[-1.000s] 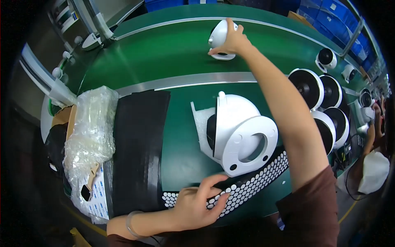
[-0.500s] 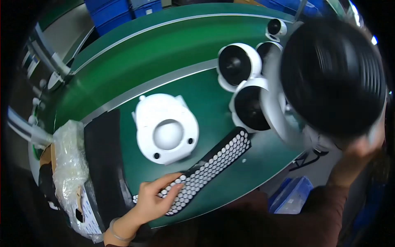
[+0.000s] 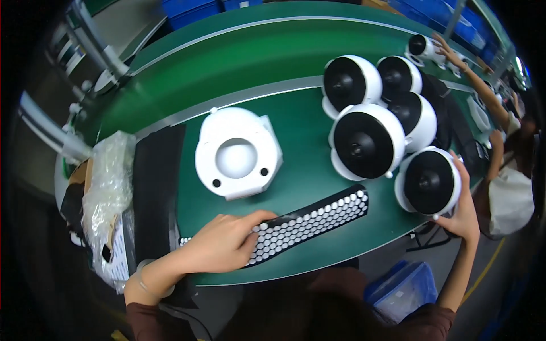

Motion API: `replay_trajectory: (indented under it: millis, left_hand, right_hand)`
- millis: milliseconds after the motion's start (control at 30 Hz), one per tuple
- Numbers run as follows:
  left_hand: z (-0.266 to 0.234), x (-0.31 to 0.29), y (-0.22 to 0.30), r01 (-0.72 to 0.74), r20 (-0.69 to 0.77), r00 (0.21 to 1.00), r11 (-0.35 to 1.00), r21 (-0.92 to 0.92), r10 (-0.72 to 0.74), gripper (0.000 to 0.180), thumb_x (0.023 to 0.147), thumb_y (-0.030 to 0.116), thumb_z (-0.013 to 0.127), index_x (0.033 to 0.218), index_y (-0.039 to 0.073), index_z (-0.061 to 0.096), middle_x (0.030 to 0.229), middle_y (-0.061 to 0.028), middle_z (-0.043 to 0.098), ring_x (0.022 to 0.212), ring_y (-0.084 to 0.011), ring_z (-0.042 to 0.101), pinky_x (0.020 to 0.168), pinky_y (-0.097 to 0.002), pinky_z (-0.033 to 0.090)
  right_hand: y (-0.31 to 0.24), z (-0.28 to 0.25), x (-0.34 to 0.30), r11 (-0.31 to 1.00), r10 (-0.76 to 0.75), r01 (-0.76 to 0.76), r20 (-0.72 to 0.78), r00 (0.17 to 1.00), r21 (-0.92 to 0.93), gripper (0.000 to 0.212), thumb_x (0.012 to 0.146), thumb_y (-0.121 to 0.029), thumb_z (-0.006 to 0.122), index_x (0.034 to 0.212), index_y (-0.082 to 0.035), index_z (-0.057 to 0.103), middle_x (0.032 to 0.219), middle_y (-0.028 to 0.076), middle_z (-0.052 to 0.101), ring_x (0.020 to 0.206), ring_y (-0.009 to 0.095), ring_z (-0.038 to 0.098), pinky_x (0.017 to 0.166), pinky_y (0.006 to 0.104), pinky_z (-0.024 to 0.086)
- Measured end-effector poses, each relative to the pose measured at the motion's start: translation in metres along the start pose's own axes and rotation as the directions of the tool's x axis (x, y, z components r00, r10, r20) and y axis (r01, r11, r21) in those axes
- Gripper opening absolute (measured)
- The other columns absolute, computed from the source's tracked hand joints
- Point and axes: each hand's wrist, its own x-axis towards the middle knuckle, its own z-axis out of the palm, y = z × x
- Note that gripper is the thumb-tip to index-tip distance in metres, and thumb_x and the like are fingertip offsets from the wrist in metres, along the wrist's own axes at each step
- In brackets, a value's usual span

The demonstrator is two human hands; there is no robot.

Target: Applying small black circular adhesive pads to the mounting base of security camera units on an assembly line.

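Observation:
My left hand [image 3: 224,241] pinches a black strip [image 3: 310,223] covered with rows of white round pads, thumb and fingers at its upper edge. The strip slants across the front of the green table. My right hand [image 3: 463,210] wraps the right side of a round white housing with a black face [image 3: 425,183], which sits at the table's right front edge. A white housing with a round hollow [image 3: 238,158] and two dark spots lies behind the strip.
Several similar black-faced housings [image 3: 367,142] stand together at the right. A black mat [image 3: 156,193] and clear plastic wrapping [image 3: 111,182] lie at the left. A green belt [image 3: 227,71] runs behind. Another person's arm [image 3: 480,85] reaches in at far right. A blue bin [image 3: 401,290] is below the table.
The black-faced housing in my right hand has come down from close to the camera to the table's right front. My left hand stays on the strip. The view has shifted.

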Motion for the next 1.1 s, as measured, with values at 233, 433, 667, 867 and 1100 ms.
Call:
replay_trajectory:
  millis: [233,433,667,867,1100]
  left_hand:
    - [0.013,-0.004,0.002,-0.074,-0.244,0.970,0.970,-0.233,0.016,0.024,0.067,0.012,0.052,0.088,0.002,0.058,0.061,-0.0128,0.059,0.047,-0.0244,0.056,0.048,-0.0307,0.044]
    - [0.011,-0.027,0.006,-0.115,-0.360,0.931,0.986,-0.121,0.064,0.018,0.073,0.020,0.062,0.078,0.003,0.061,0.057,-0.0103,0.058,0.041,-0.0230,0.052,0.039,-0.0281,0.039]
    - [-0.018,-0.030,0.023,-0.059,-0.294,0.956,0.988,-0.141,0.015,0.008,0.068,0.003,0.063,0.075,-0.001,0.062,0.066,-0.0099,0.062,0.057,-0.0150,0.061,0.053,-0.0207,0.046]
    - [-0.024,-0.040,0.020,-0.086,-0.188,0.977,0.994,0.071,0.097,0.010,0.071,0.009,0.062,0.079,0.003,0.060,0.061,-0.0085,0.059,0.050,-0.0200,0.058,0.047,-0.0250,0.043]
    - [0.015,-0.011,-0.014,-0.099,-0.236,0.970,0.987,-0.127,0.067,0.012,0.076,0.014,0.056,0.079,0.003,0.059,0.065,-0.0117,0.061,0.052,-0.0265,0.056,0.049,-0.0332,0.043]
  right_hand:
    - [-0.111,0.023,-0.003,0.970,-0.177,0.213,0.261,0.949,-0.117,0.074,0.050,-0.011,0.068,0.120,-0.007,0.044,0.129,0.016,0.034,0.123,0.033,0.027,0.098,0.0527,0.017]
    - [-0.120,0.054,0.013,0.900,-0.179,0.235,0.180,0.967,-0.366,0.052,0.055,-0.009,0.067,0.106,-0.009,0.054,0.123,0.016,0.040,0.119,0.035,0.033,0.097,0.0546,0.017]
    - [-0.136,0.086,0.021,0.910,-0.392,0.386,0.016,0.920,0.151,0.030,0.068,-0.016,0.063,0.095,-0.003,0.060,0.095,0.013,0.058,0.090,0.027,0.056,0.080,0.0396,0.041]
    - [-0.160,0.110,0.050,0.842,-0.351,0.151,0.313,0.882,0.518,0.017,0.070,-0.012,0.062,0.086,-0.006,0.059,0.080,0.010,0.060,0.069,0.025,0.058,0.061,0.0303,0.045]
    - [-0.156,0.125,0.063,0.888,-0.384,0.299,0.206,0.900,0.349,0.018,0.064,-0.005,0.065,0.082,-0.002,0.062,0.080,0.008,0.059,0.073,0.022,0.058,0.062,0.0264,0.046]
